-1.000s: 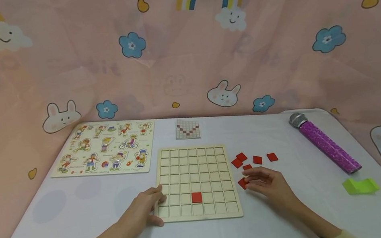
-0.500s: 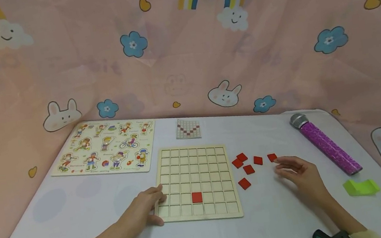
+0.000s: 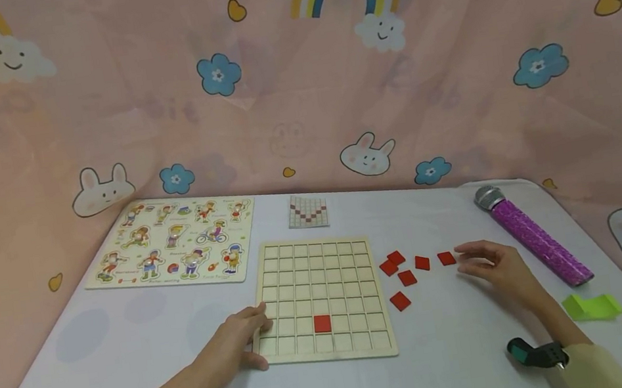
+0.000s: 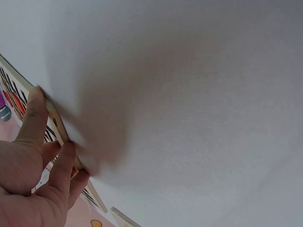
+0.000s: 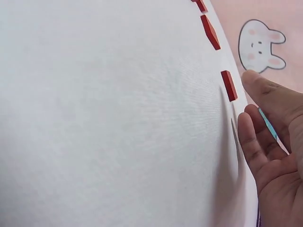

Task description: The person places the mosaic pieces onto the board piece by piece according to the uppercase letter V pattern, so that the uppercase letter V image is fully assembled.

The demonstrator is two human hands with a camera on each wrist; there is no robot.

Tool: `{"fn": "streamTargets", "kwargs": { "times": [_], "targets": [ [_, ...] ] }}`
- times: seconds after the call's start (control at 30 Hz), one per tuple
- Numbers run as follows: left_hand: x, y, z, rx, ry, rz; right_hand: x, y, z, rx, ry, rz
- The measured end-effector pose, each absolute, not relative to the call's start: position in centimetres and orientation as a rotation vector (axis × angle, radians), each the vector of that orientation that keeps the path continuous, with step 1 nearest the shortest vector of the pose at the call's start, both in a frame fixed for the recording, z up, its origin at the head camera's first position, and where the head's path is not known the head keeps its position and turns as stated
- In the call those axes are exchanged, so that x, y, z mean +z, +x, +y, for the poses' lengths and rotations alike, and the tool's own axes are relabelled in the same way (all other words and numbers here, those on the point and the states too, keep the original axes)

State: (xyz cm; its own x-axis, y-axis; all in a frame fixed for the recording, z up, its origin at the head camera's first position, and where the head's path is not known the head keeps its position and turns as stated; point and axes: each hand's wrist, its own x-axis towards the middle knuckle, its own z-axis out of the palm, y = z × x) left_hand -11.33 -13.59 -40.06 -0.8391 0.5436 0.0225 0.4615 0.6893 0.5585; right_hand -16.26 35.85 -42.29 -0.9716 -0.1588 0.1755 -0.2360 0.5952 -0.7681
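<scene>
A pale wooden grid board lies at the middle of the table, with one red square tile in a lower cell. My left hand holds the board's left edge near the lower corner; in the left wrist view, fingers and thumb touch that edge. Several loose red tiles lie right of the board, two of them overlapping. My right hand hovers just right of the farthest red tile, holding nothing. The right wrist view shows that tile apart from the thumb and fingers.
A small card with a red V-shaped grid pattern lies behind the board. At back left is a picture puzzle board. A purple glittery microphone and a lime green block lie on the right.
My right hand has moved right, away from the nearest loose tile to beside the farthest one, then drawn slightly back from it. The left hand has stayed on the board's edge.
</scene>
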Motion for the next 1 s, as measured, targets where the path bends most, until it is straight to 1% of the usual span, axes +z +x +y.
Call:
{"fn": "streamTargets", "kwargs": {
  "times": [0.17,0.47,1.0],
  "targets": [
    [-40.1,-11.3,-13.7,0.857,0.831,2.753,-42.1,-17.5,36.8,1.300,0.303,-2.837],
    [-40.0,-11.3,-13.7,0.846,0.842,2.754,-41.9,-19.4,38.1,1.573,0.272,-2.961],
    [-40.0,-11.3,-13.7,0.834,0.849,2.775,-42.0,-20.9,38.8,1.704,0.313,-3.021]
  ]
}}
